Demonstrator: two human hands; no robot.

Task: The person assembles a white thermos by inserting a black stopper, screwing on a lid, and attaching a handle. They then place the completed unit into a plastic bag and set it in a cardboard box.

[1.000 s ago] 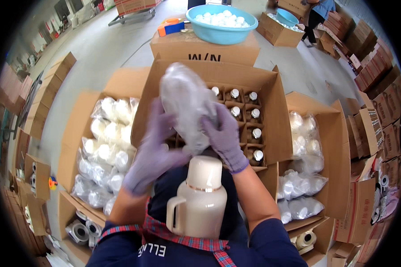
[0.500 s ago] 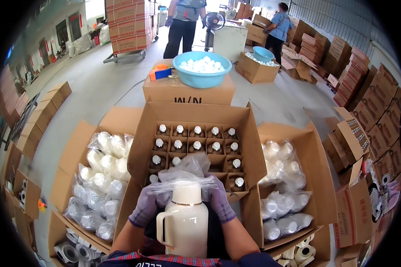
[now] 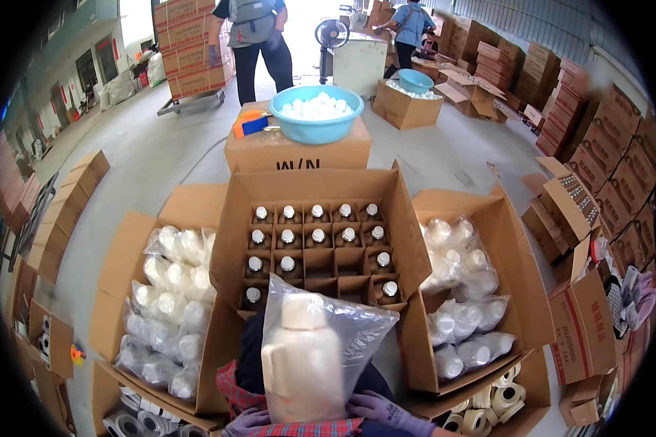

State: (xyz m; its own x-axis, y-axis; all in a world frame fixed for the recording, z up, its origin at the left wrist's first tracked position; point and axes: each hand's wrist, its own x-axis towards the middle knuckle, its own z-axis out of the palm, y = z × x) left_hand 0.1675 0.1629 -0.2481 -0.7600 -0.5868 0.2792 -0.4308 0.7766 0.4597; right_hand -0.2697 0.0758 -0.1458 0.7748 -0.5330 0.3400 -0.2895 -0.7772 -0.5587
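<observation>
A cream vacuum jug (image 3: 304, 368) with a side handle stands upright at my lap, inside a clear plastic bag (image 3: 364, 328). The bag's closed end stands loose above the lid, one corner sticking out to the right. Beside the jug's base on the left, my left hand (image 3: 246, 422), in a light purple glove, is closed at the bag's lower edge, partly cut off by the picture's rim. My right hand (image 3: 386, 412), gloved likewise, is closed on the bag at the right of the base. Just ahead sits a divided carton (image 3: 310, 186) with several silver-capped bottles in its cells.
Open cartons of bagged cream jugs stand on the left (image 3: 116, 291) and right (image 3: 514, 291). White ring-shaped parts (image 3: 506, 397) fill lower boxes. Farther ahead, a blue basin (image 3: 317, 131) of white pieces rests on a box. Two people (image 3: 259, 44) stand beyond, near a fan (image 3: 332, 33).
The bag has come down over the jug, from its lid to its base. Both my hands have moved down with it. The people in the background have shifted left.
</observation>
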